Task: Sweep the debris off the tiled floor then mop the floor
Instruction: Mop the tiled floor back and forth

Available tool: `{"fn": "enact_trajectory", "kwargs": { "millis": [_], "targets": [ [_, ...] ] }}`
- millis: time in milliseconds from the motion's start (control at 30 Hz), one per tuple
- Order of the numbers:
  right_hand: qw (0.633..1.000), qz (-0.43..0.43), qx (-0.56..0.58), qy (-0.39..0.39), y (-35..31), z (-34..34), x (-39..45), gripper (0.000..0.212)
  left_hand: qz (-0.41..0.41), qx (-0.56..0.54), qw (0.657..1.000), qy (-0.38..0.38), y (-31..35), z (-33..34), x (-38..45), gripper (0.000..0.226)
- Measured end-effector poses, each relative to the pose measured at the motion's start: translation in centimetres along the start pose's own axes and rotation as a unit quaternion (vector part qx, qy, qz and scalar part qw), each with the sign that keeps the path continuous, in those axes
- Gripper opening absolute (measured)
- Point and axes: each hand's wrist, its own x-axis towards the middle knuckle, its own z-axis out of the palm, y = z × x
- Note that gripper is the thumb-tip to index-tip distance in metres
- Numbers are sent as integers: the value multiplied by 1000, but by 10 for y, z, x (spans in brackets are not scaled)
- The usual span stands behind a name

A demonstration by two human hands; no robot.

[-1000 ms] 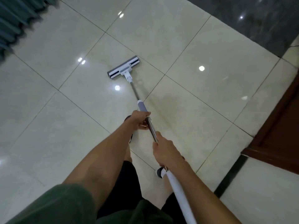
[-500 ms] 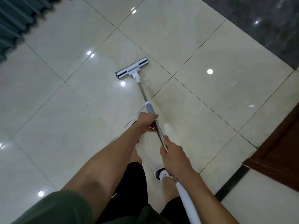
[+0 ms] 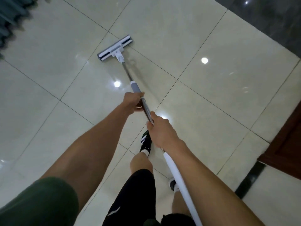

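The mop head [image 3: 115,49] lay flat on the tiled floor [image 3: 162,30], across a grout line, and compared with 0.5 s before it was farther from the person and more to the right. The left hand [image 3: 132,101] gripped the metal pole [image 3: 145,109] just below the grey collar [image 3: 136,86], fingers curled around it. The right hand [image 3: 160,131] held the same pole lower, above the white handle [image 3: 179,181], fingers wrapped and pressed together. The black shoe [image 3: 145,141] was now stepped forward under the right hand. A dark curtain [image 3: 11,17] stayed at the top left corner.
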Motion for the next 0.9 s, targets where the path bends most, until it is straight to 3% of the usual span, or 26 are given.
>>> {"fn": "enact_trajectory", "kwargs": {
  "millis": [133, 400, 600, 900],
  "targets": [
    [1000, 9, -2, 14, -11, 0, 10, 36, -3, 32, 999, -12, 11, -8, 11, 27],
    [997, 39, 72, 3, 12, 52, -45, 44, -19, 95, 995, -27, -39, -5, -23, 28],
    [987, 94, 127, 9, 105, 92, -134, 46, -27, 159, 985, -56, -136, 49, -88, 42],
    [971, 140, 192, 40, 256, 160, -291, 43, -48, 263, 957, -114, -293, 149, -208, 42]
  ]
}}
